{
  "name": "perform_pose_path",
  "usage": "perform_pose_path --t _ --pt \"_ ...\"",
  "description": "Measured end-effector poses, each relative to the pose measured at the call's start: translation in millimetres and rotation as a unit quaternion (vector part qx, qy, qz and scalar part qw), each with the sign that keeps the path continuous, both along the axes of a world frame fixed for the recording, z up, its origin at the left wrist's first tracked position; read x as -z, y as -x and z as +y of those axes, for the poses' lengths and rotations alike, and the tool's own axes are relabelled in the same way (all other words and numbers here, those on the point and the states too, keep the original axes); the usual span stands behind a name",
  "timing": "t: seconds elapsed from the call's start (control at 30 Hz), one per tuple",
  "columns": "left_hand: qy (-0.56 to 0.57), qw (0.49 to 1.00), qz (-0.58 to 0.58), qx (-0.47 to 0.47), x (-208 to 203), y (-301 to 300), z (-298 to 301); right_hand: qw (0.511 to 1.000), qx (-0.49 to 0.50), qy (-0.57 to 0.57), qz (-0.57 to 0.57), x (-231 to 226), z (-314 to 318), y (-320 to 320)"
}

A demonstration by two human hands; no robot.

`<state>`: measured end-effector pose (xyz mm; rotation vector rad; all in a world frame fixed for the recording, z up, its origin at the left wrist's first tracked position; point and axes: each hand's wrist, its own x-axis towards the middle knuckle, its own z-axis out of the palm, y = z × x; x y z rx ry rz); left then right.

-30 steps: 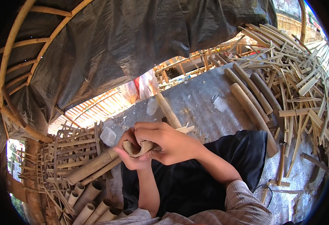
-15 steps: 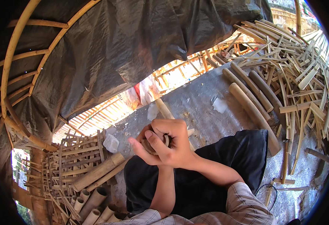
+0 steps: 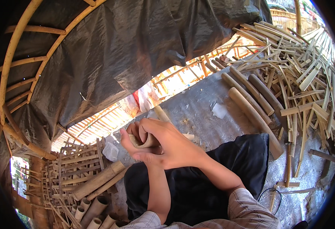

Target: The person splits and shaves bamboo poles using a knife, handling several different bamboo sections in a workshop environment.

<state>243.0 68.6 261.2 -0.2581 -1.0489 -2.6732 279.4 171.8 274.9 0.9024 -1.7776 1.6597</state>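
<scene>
1. Over your lap, head view: both of your hands meet at one short bamboo piece (image 3: 146,142), held above the black cloth (image 3: 198,191) on your knees.
2. Bamboo piece: pale, curved, its long axis running roughly left to right with the right end tipped slightly up. It lies inside the grip, not apart from it; a light tip pokes out past your knuckles on the right.
3. Right hand (image 3: 171,147): on top and nearer the camera, fingers curled over the piece and pressed together, thumb tucked at its near side. Closed on the bamboo.
4. Left hand (image 3: 131,139): underneath and mostly hidden by the right. Its fingers wrap the piece's left end from below, closed on it as far as you can tell.
5. Surroundings, right: long bamboo poles (image 3: 251,103) on the grey sheet (image 3: 202,110), a heap of split strips (image 3: 301,76) beyond them, well apart from your hands.
6. Surroundings, left: cut bamboo tubes (image 3: 95,208) and a woven lattice (image 3: 72,164) near your left forearm.
7. Overhead: dark tarpaulin (image 3: 129,49) over a bent bamboo frame (image 3: 11,65).
</scene>
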Motion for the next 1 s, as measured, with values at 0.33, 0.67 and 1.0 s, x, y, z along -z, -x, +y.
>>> perform_pose_path --t 0.33,0.67,1.0 --pt "0.324 0.893 0.276 0.148 -1 6 -45 0.994 0.006 0.003 -0.111 2 42 3" --pt "0.354 0.906 0.231 0.000 19 5 -53 0.998 0.048 -0.032 -0.034 3 30 12" --pt "0.345 0.911 0.224 -0.029 32 -2 -51 0.999 0.026 -0.024 -0.010 3 17 16"
